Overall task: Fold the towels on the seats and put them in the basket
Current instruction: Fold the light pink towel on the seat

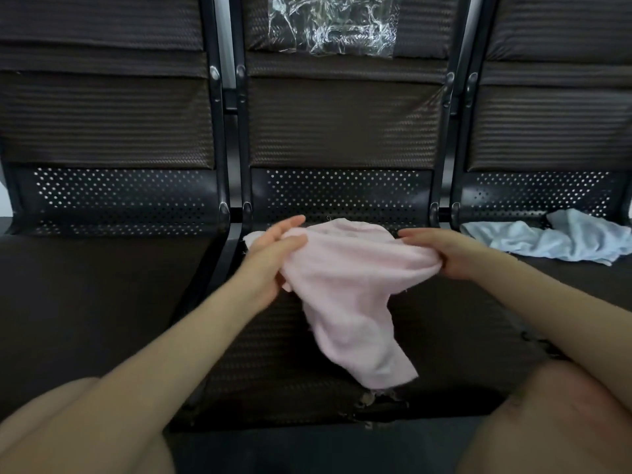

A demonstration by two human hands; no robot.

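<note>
A pale pink towel (349,285) hangs in the air over the middle seat (273,354), stretched between both hands, its lower end drooping toward the seat's front edge. My left hand (273,254) holds its left edge, fingers fairly straight along the cloth with the thumb under it. Gripping the right corner, my right hand (441,251) has its fingers curled into the fabric. A light blue towel (554,239) lies crumpled on the right seat. No basket is in view.
Three dark perforated metal seats with woven brown pads stand in a row, black armrest bars (229,213) between them. Clear plastic wrap (333,23) clings to the middle backrest. The left seat (102,285) holds nothing. My knees show at the bottom corners.
</note>
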